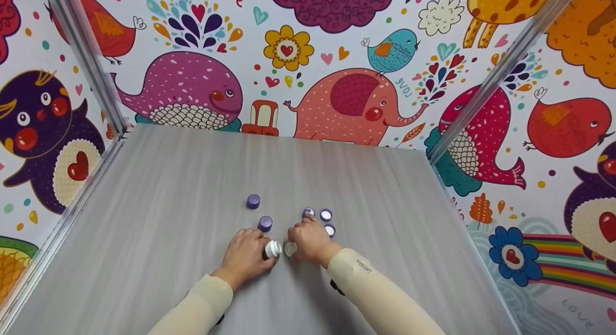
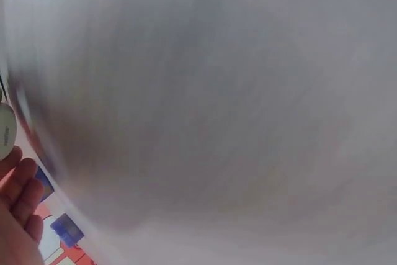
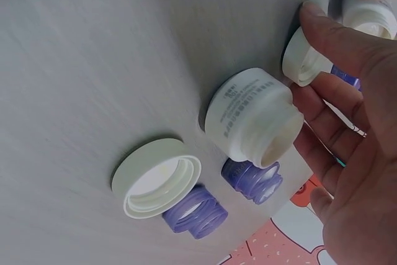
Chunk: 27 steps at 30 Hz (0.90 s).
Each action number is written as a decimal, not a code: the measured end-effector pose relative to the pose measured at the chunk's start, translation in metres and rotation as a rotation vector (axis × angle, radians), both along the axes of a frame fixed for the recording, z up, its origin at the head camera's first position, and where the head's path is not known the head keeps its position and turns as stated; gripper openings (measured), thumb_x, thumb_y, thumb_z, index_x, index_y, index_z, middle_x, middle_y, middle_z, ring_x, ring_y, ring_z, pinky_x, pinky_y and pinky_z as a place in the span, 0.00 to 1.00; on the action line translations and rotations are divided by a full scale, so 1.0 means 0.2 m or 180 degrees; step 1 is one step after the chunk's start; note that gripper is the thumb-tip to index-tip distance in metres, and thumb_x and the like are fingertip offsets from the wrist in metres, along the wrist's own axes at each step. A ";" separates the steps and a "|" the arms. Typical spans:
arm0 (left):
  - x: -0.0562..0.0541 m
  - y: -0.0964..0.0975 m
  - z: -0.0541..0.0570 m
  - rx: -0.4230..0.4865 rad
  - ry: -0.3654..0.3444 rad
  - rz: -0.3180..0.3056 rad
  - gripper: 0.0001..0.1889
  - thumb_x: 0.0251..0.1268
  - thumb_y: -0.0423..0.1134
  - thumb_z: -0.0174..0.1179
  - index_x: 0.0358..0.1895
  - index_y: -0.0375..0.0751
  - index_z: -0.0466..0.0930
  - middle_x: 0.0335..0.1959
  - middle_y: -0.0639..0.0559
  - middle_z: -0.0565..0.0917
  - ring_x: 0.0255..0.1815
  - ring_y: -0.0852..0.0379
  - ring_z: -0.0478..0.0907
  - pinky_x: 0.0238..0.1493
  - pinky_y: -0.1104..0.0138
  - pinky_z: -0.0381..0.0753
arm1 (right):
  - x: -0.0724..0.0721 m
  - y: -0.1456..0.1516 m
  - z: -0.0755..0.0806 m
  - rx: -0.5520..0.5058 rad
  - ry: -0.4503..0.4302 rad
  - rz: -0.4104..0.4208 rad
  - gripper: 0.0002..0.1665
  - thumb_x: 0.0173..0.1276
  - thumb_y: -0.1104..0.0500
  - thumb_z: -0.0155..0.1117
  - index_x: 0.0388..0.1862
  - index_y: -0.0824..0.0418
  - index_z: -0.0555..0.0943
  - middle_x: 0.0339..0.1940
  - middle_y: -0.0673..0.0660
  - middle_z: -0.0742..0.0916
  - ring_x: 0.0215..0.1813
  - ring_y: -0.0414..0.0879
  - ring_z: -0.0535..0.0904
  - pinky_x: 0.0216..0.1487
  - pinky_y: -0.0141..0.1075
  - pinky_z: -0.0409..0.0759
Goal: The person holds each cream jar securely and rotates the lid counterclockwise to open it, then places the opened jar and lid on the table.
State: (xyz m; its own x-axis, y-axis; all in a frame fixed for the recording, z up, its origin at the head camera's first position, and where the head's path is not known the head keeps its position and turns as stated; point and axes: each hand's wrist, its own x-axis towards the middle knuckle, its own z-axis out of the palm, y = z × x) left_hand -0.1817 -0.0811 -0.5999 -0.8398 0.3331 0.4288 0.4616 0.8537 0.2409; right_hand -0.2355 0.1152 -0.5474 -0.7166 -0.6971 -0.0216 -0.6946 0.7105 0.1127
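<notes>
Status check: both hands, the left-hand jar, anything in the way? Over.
Left hand holds open jar; right hand pinches white lid. Lid off jar, gap between, nothing visible blocking it. Purple pieces near both hands.

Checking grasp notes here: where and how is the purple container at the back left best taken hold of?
Probably by the round side wall of the purple container, thumb and fingers opposite, coming from above and the left: it stands upright, while another purple container stands near it on the front right. The left hand is nearest but holds the white jar.
</notes>
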 end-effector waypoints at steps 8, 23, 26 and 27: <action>0.01 0.00 -0.01 -0.0009 0.0029 0.0038 0.20 0.46 0.53 0.71 0.35 0.40 0.85 0.31 0.50 0.79 0.34 0.48 0.75 0.43 0.56 0.72 | 0.00 0.00 -0.01 0.0048 0.0095 0.0025 0.17 0.44 0.47 0.79 0.29 0.52 0.82 0.28 0.47 0.84 0.38 0.48 0.80 0.64 0.45 0.70; 0.01 -0.01 0.00 -0.0232 0.0040 0.0094 0.21 0.49 0.58 0.69 0.33 0.42 0.83 0.29 0.49 0.75 0.34 0.46 0.73 0.44 0.54 0.70 | 0.00 0.01 0.00 0.0042 -0.0024 -0.0074 0.17 0.45 0.46 0.78 0.28 0.51 0.82 0.28 0.47 0.82 0.40 0.48 0.80 0.69 0.45 0.64; 0.01 -0.01 -0.01 -0.0249 0.0027 0.0095 0.21 0.50 0.58 0.68 0.34 0.42 0.83 0.30 0.48 0.75 0.35 0.45 0.73 0.45 0.54 0.70 | 0.00 0.01 0.00 0.0048 -0.0063 -0.0104 0.18 0.45 0.46 0.79 0.29 0.52 0.82 0.28 0.47 0.82 0.40 0.48 0.80 0.69 0.45 0.64; 0.01 -0.01 -0.01 -0.0256 0.0024 0.0095 0.21 0.50 0.58 0.68 0.34 0.42 0.83 0.30 0.48 0.75 0.35 0.45 0.73 0.45 0.53 0.70 | 0.00 0.00 0.00 0.0052 -0.0077 -0.0114 0.18 0.45 0.45 0.79 0.29 0.52 0.82 0.28 0.47 0.82 0.40 0.48 0.80 0.69 0.46 0.64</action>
State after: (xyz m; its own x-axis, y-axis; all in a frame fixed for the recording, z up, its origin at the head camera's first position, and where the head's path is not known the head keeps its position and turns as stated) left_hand -0.1788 -0.0832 -0.6016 -0.8467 0.3416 0.4080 0.4373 0.8836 0.1677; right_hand -0.2349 0.1160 -0.5471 -0.7404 -0.6703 -0.0504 -0.6713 0.7333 0.1081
